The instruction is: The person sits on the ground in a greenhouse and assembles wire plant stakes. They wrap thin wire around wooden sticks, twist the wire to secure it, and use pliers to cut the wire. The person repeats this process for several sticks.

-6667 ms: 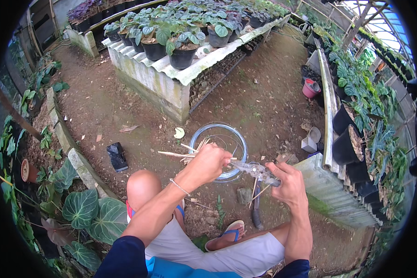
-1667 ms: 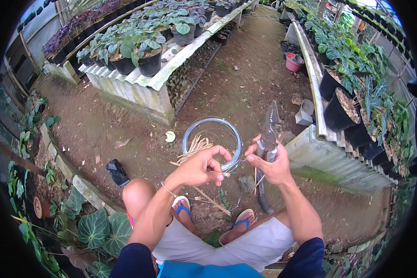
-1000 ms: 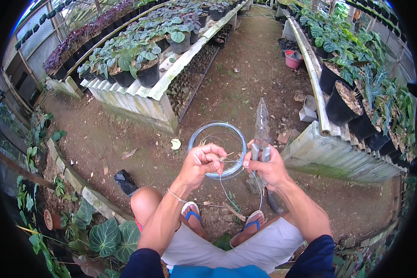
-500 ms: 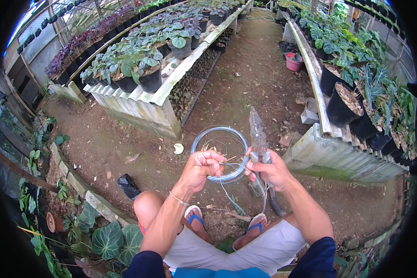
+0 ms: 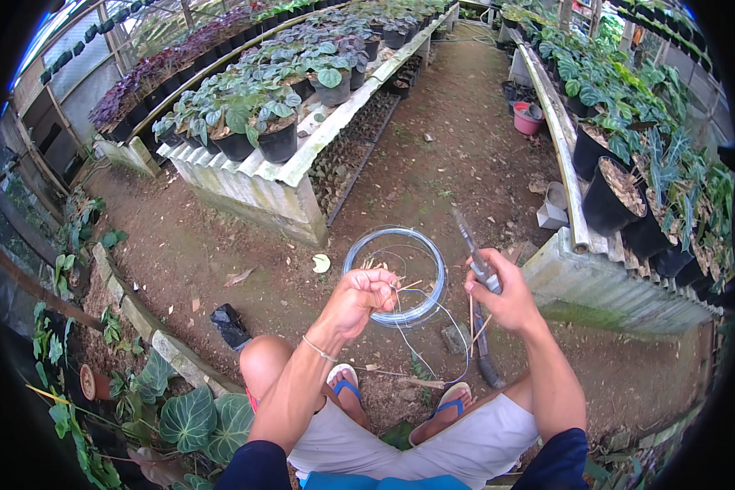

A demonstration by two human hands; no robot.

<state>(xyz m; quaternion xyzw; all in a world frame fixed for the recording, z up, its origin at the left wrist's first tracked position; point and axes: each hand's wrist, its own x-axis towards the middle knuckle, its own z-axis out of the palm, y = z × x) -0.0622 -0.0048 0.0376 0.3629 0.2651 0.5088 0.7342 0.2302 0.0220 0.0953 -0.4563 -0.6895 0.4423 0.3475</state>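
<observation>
The left hand (image 5: 366, 296) is curled into a closed fist, pinching the end of a thin wire (image 5: 416, 327) together with a few pale sticks (image 5: 400, 287) that poke out to the right of the knuckles; the wire loops down from the fist and trails toward the ground between the two hands. The right hand (image 5: 506, 298) is wrapped shut around the handle of pliers (image 5: 474, 249), whose dark tip points up and away to the far left; the two hands sit near each other but apart. Just beyond the left hand lies the wire coil (image 5: 396, 273) — a round, blue-grey hoop flat on the bare soil, its near rim partly hidden by the fist. The person is squatting, knees up, with blue sandals (image 5: 449, 404) on both feet; a dark tool (image 5: 483, 359) lies on the ground below the right hand. To the far left runs a bench (image 5: 253, 184) with corrugated sides carrying black pots (image 5: 278, 140) of green-leaved plants; on the right a second bench (image 5: 604, 282) holds larger pots; a pink bucket (image 5: 528, 118) stands far up the dirt path. A dark lump (image 5: 230, 325) — what it is cannot be told — rests on the soil near the left knee.
</observation>
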